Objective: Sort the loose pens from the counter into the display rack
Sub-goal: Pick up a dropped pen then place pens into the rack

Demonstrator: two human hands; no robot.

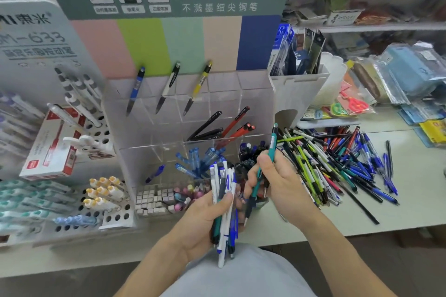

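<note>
My left hand (pixel 202 222) grips a bundle of pens (pixel 225 202), white, blue and teal, held upright in front of the clear acrylic display rack (pixel 135 132). My right hand (pixel 277 183) holds a teal pen (pixel 268 161) and a darker pen beside it, tips down, just right of the bundle. A big pile of loose pens (pixel 337 164) lies on the white counter (pixel 410 188) to the right. The rack's back row holds three single pens, the middle row black and red pens (pixel 222 125), and the front row blue pens (pixel 200 159).
A perforated white pen stand (pixel 96 212) with markers and a red-and-white box (pixel 53 149) stand at the left. A white holder (pixel 299 89) with packaged refills sits right of the rack. Packaged goods (pixel 407 75) and shelves fill the back right.
</note>
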